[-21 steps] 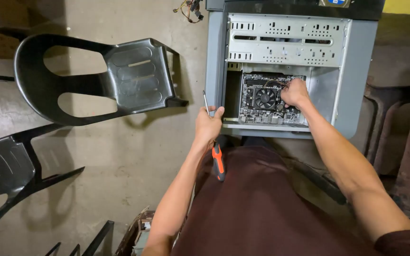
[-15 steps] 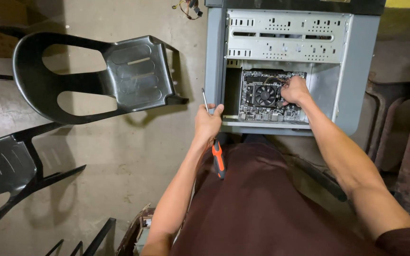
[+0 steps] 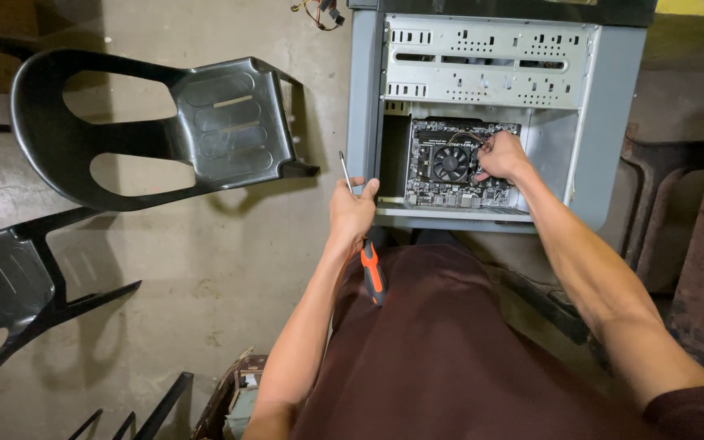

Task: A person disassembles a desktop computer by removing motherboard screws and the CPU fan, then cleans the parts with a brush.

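The computer case (image 3: 495, 114) is a grey sheet-metal box lying open in the upper centre of the frame, with a perforated drive cage across its top and flat side walls. Inside sits a dark circuit board (image 3: 458, 167) with a round black fan (image 3: 450, 163) at its middle.

The right hand (image 3: 503, 156) is inside the case, fingers curled and pinching thin wires at the board's upper right edge, just beside the fan. The left hand (image 3: 352, 210) is closed around a screwdriver (image 3: 364, 244) at the case's lower left corner. The thin metal shaft points up past the case's left wall; the orange and black handle hangs below the wrist over the brown garment (image 3: 450, 350).

The case opening leaves free room to the right of the board, up to the inner wall. The concrete floor (image 3: 205, 269) is rough and stained. A black moulded plastic chair (image 3: 156, 122) lies tipped in the upper left, well apart from both hands.
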